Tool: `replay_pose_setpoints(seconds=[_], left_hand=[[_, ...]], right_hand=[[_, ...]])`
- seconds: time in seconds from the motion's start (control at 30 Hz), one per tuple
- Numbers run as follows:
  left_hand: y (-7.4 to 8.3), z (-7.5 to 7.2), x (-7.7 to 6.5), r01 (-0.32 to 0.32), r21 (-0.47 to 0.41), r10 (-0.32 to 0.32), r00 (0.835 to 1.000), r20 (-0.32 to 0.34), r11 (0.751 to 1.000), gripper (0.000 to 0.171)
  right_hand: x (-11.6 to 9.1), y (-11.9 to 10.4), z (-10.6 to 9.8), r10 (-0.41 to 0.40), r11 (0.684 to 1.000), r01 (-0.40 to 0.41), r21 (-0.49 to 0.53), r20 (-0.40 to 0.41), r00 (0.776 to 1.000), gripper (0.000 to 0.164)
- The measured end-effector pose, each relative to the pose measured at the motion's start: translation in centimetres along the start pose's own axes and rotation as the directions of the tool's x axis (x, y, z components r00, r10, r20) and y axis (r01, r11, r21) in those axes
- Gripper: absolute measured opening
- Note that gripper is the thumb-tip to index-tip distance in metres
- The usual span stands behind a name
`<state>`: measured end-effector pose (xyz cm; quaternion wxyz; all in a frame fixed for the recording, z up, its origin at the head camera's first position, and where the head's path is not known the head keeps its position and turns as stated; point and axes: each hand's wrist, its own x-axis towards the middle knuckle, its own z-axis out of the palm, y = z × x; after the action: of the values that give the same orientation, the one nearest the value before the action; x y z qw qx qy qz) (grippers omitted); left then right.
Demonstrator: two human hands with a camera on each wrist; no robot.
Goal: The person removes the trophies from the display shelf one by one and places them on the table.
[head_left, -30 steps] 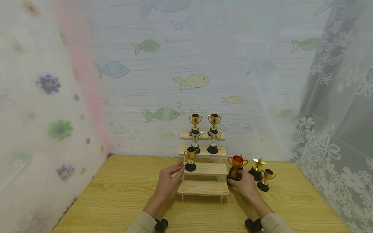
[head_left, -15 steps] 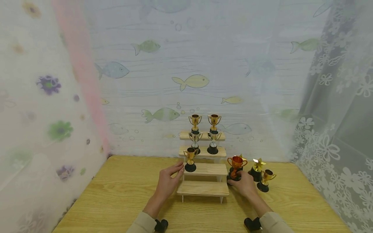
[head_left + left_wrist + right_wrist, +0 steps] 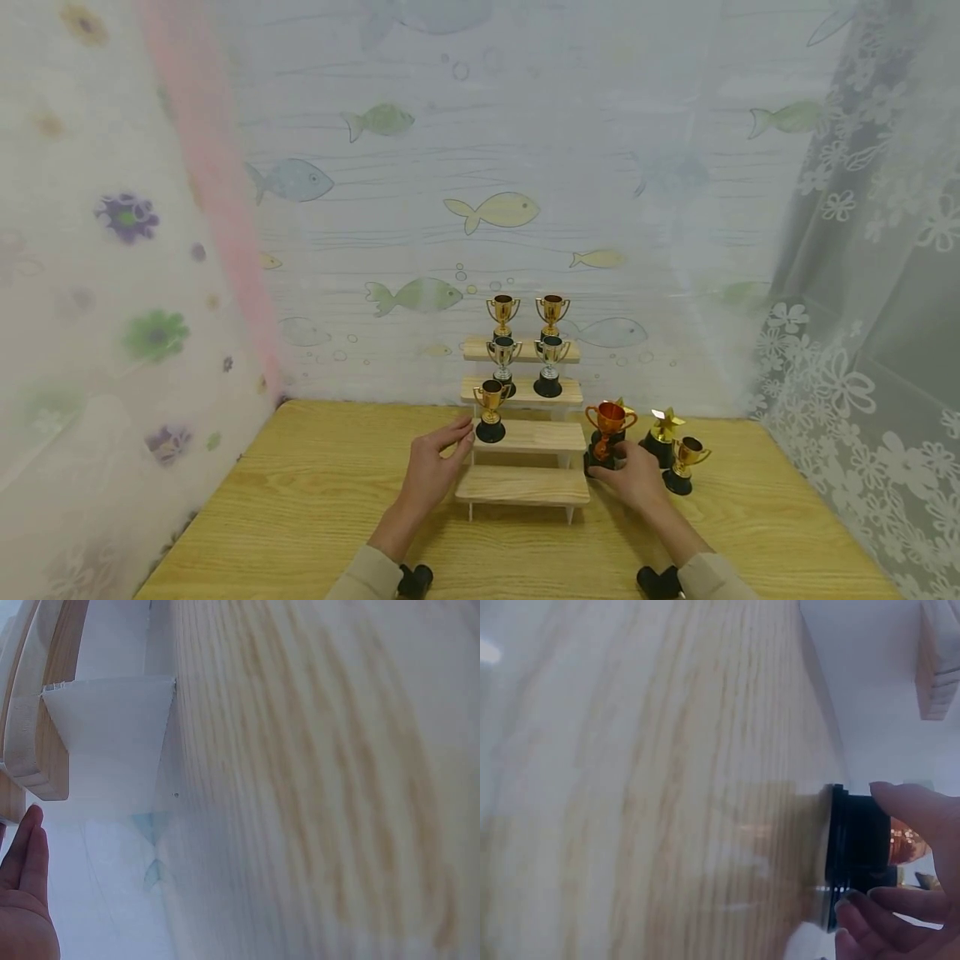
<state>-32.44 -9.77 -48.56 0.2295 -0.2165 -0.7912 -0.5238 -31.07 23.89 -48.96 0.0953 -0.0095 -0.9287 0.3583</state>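
Note:
My right hand pinches an orange-bronze trophy cup by its black base, right of a wooden stepped stand. In the right wrist view, thumb and fingers lie around the black base, close to the tabletop; I cannot tell whether it touches. A star-topped trophy is mostly hidden behind this cup. My left hand has its fingers extended at the stand's left side, by a gold trophy cup on the third step down. In the left wrist view, the fingertips of that hand are beside a step's end.
Two silver cups stand on the second step and two gold cups on the top. A gold star trophy and a small gold cup stand on the table at right. Fish-patterned curtain hangs behind.
Almost everything holds still. The right wrist has shifted slightly to the right, the fingers still on the orange-bronze trophy cup.

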Motion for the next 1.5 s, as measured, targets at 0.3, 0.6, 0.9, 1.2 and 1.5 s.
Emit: replay_pose_setpoints(seconds=[0.3,0.6,0.9,1.2,1.5], left_hand=[[-0.1,0.0,0.1,0.005,-0.009,-0.005,1.000,-0.008,1.000,0.027],[-0.1,-0.1,0.0,0.024,-0.032,-0.024,1.000,0.009,0.999,0.029],[0.0,0.0,0.0,0.008,-0.031,-0.008,1.000,0.007,0.999,0.030],[0.2,-0.1,-0.1,0.026,-0.029,-0.025,1.000,0.018,0.999,0.029],[0.3,-0.2,-0.1,0.062,-0.044,-0.060,0.998,0.035,0.997,0.029]], right_hand=[[-0.7,-0.5,-1.3,-0.036,0.999,0.036,-0.001,0.023,0.999,0.065],[-1.4,-0.9,-2.0,-0.034,0.999,0.034,-0.005,0.027,0.999,0.067],[-2.3,-1.6,-2.7,-0.059,0.998,0.059,-0.028,0.017,0.998,0.062],[-3.0,-2.4,-3.3,-0.074,0.997,0.075,-0.025,0.009,0.997,0.063],[-3.7,-4.2,-3.9,-0.081,0.997,0.081,-0.014,0.000,0.997,0.067]])
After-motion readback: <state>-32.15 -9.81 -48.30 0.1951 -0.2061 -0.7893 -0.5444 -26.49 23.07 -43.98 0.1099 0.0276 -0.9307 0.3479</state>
